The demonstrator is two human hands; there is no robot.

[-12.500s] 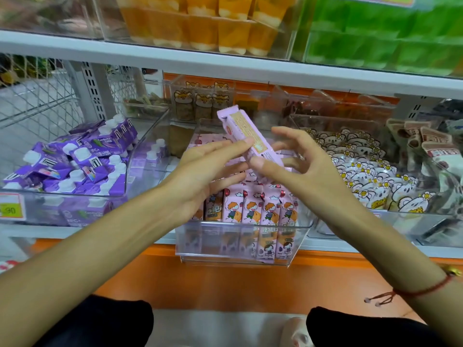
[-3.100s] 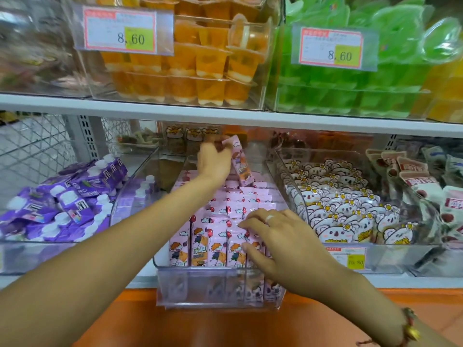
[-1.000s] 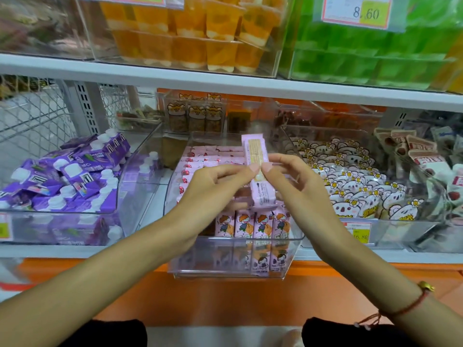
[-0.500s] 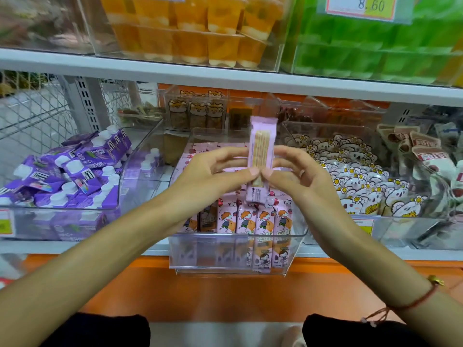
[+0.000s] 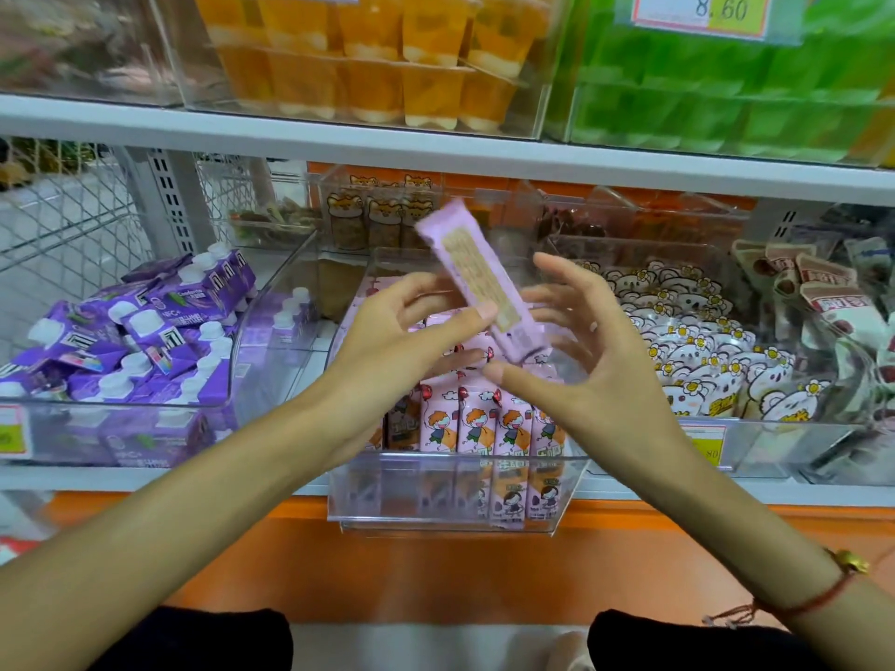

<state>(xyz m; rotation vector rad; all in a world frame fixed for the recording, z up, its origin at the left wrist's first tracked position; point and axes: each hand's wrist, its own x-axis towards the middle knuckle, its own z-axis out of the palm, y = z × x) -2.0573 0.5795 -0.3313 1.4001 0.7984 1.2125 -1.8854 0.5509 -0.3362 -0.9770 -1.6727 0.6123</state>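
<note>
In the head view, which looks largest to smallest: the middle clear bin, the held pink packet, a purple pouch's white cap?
1. Clear plastic bin of pink cartoon packets.
2. Long pink wafer packet, nearer the camera, so enlarged.
3. Round white plastic cap on a purple pouch.

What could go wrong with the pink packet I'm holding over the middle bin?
1. The pink packet is tilted and pinched only in its lower half by the left hand, while the right hand is open; it might slip and fall.
2. The upright packets at the front of the clear bin stand close together; pushing this one in could knock some over.
</note>
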